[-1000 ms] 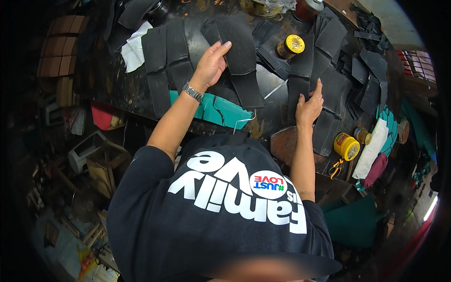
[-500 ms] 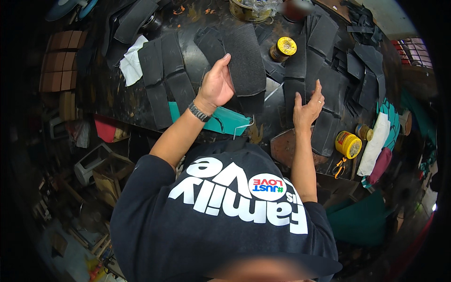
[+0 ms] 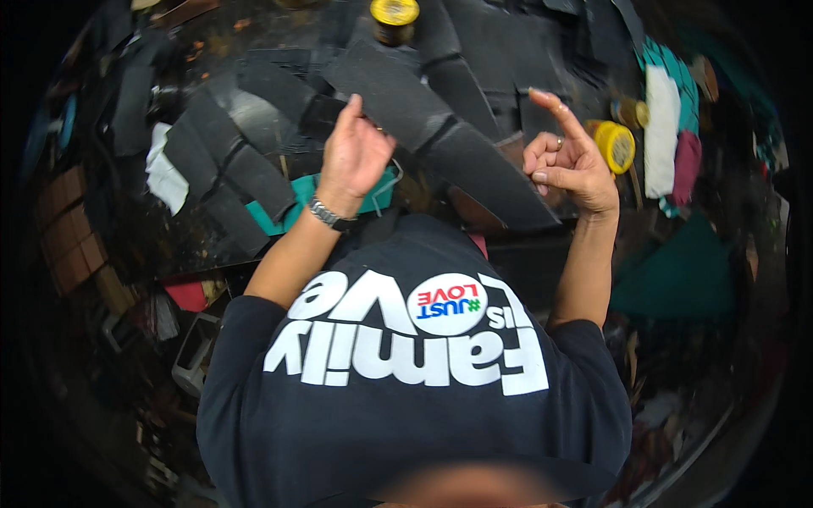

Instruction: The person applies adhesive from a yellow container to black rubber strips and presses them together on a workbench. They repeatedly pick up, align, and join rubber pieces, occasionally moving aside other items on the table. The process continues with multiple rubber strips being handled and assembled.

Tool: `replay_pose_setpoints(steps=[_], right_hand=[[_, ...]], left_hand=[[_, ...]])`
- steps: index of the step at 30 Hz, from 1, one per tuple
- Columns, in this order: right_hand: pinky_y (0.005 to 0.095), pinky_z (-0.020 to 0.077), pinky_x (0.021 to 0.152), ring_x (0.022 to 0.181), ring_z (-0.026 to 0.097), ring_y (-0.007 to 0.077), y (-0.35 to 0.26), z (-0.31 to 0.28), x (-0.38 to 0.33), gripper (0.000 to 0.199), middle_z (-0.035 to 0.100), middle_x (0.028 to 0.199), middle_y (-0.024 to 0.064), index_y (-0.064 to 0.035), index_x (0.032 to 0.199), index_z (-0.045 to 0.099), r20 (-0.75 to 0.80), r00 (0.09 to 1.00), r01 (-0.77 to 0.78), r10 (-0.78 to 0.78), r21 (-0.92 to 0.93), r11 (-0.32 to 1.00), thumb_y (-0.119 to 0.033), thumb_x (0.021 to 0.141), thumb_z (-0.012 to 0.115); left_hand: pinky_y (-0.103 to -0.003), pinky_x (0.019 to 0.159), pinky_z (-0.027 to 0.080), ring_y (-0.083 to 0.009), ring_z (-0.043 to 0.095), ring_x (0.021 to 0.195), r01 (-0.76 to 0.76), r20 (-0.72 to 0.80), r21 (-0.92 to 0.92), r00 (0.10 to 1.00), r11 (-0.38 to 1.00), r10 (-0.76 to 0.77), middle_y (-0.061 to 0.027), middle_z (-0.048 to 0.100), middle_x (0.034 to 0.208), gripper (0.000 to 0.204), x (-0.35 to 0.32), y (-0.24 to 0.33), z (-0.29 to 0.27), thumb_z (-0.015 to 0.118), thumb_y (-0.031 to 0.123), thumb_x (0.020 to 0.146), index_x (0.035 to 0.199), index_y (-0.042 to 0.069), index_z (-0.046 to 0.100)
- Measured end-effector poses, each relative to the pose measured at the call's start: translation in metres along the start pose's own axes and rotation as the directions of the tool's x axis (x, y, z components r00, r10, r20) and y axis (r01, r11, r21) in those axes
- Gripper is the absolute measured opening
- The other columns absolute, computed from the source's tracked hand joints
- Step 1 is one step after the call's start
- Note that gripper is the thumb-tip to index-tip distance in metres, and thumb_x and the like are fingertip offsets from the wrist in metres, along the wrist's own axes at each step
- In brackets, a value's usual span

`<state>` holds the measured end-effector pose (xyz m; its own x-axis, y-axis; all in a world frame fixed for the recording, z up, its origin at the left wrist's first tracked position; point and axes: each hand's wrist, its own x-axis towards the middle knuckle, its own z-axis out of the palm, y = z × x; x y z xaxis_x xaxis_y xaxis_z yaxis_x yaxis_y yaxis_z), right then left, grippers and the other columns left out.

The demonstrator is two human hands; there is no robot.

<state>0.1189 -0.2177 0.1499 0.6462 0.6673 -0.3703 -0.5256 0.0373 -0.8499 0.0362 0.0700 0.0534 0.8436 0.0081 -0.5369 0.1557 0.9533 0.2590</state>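
Observation:
My left hand (image 3: 360,154), palm turned right and thumb up, is at the near-left edge of a black sheet (image 3: 389,89), its fingertips partly hidden against it; it appears to hold the sheet. To the right is my right hand (image 3: 574,162), its forefinger stretched out with a shiny, wet-looking tip, and its other fingers bent near the thumb. Beside that thumb lies the corner of a second dark piece (image 3: 491,173), slanting over the table's near edge; contact cannot be made out. I see nothing in the right hand.
Rows of black pieces (image 3: 229,144) cover the dark table. A yellow-lidded jar (image 3: 394,19) stands at the far side, a yellow tub (image 3: 611,148) behind my right hand. A white cloth (image 3: 165,173) lies left, teal material (image 3: 378,193) near the front edge, a white roll (image 3: 662,131) right.
The view has swung, shifting the table in the picture. The black sheet by my left hand now slants. My right hand has risen off the black pieces, with its forefinger pointing and the others bent.

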Motion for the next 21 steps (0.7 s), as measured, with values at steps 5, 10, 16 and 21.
replay_pose_setpoints(steps=[5, 10, 16, 21], right_hand=[[0.0306, 0.0545, 0.082, 0.092, 0.067, 0.0177, 0.01, -0.013, -0.027, 0.108, 0.064, 0.109, 0.0169, -0.0095, 0.159, 0.023, -0.092, 0.992, 0.068, -0.091, -0.228, 0.971, -0.008, 0.069, 0.082], [0.0462, 0.0342, 0.116, 0.129, 0.052, 0.0317, 0.068, 0.003, -0.002, 0.121, 0.05, 0.144, 0.0169, -0.0161, 0.16, 0.02, -0.024, 0.981, 0.15, -0.193, -0.532, 0.833, -0.026, 0.063, 0.09], [0.0284, 0.0492, 0.087, 0.09, 0.06, 0.0102, 0.092, -0.001, -0.004, 0.106, 0.062, 0.094, 0.0037, -0.0163, 0.16, 0.023, -0.012, 0.988, -0.156, 0.156, -0.172, 0.973, -0.002, 0.069, 0.075], [0.0423, 0.0339, 0.114, 0.138, 0.041, 0.0248, 0.086, -0.005, -0.004, 0.103, 0.047, 0.147, 0.014, -0.0135, 0.158, 0.028, -0.149, 0.969, 0.116, -0.199, -0.438, 0.892, 0.0, 0.068, 0.075]], left_hand=[[-0.045, 0.12, 0.029, -0.0281, 0.045, 0.138, 0.143, 0.001, 0.044, 0.99, 0.989, -0.143, -0.0136, 0.049, 0.147, 0.045, -0.001, -0.015, -0.015, 0.048, 0.031, 0.106, 0.14, 0.002, 0.044], [-0.044, 0.119, 0.031, -0.0283, 0.048, 0.136, 0.224, 0.103, -0.016, 0.97, 0.975, -0.221, -0.0148, 0.052, 0.144, 0.046, 0.004, -0.032, -0.012, 0.048, 0.03, 0.106, 0.14, 0.0, 0.045], [-0.044, 0.118, 0.033, -0.0292, 0.05, 0.134, 0.18, 0.007, 0.002, 0.984, 0.984, -0.18, -0.015, 0.055, 0.141, 0.046, 0.003, -0.033, -0.007, 0.047, 0.032, 0.106, 0.139, -0.001, 0.046], [-0.044, 0.118, 0.034, -0.0294, 0.05, 0.134, 0.312, 0.075, -0.099, 0.949, 0.945, -0.306, -0.0166, 0.055, 0.143, 0.05, -0.001, -0.043, -0.001, 0.039, 0.034, 0.108, 0.141, -0.003, 0.046]])
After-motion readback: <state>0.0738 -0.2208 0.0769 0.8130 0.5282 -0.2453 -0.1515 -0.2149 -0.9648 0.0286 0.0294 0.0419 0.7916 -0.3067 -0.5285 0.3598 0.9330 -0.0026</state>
